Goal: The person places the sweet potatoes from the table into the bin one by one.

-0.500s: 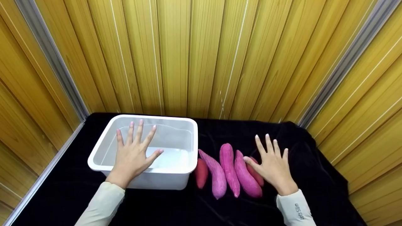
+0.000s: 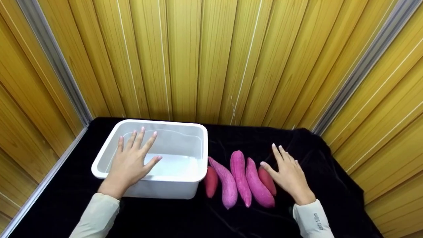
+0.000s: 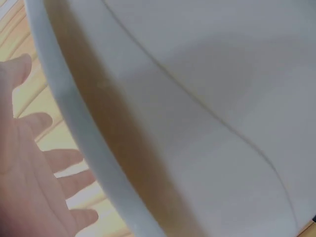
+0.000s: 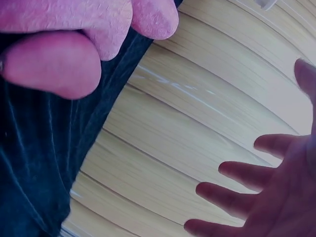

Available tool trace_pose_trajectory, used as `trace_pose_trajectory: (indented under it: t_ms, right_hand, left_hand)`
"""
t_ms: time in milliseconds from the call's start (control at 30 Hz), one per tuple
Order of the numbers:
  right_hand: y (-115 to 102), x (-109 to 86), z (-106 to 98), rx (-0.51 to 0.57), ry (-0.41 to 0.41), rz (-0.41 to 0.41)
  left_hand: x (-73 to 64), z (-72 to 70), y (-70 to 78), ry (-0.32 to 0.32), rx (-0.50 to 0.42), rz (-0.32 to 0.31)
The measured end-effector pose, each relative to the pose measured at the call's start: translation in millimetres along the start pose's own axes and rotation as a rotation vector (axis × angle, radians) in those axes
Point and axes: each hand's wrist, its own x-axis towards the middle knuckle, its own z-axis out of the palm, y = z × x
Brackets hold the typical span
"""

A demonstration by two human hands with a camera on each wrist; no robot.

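Note:
My left hand (image 2: 129, 162) is spread over the near left part of a white plastic tub (image 2: 165, 190), with nothing in its grasp. In the left wrist view its fingers stand apart beside the tub's rim (image 3: 81, 111). Right of the tub lies a row of sweet potatoes: a red one (image 2: 211, 182), three pinkish-purple ones, the middle one upright in the row (image 2: 240, 175), and another red one (image 2: 267, 180) at the right end. Just right of that last one hovers my right hand (image 2: 290, 177), fingers extended and holding nothing.
A black cloth (image 2: 158, 218) covers the table under everything. Yellow wood-look panels (image 2: 214, 59) rise behind and on both sides, with grey metal strips (image 2: 56, 62) at the corners. The tub's visible floor is bare.
My left hand has shifted a little to the left over the tub. The right hand has turned slightly, its fingers closer together. Tub and sweet potatoes stay put.

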Motion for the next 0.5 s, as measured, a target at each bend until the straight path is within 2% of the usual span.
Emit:
trace_pose_trajectory:
  t_ms: [233, 500]
  right_hand:
    - [9.7, 0.7, 5.6, 0.076, -0.04, 0.038]
    - [24.8, 3.8, 18.4, 0.21, -0.089, 0.077]
  left_hand:
    - [-2.5, -11.6, -16.6, 0.006, -0.053, 0.031]
    - [-12.9, -18.2, -39.7, 0.079, -0.182, 0.087]
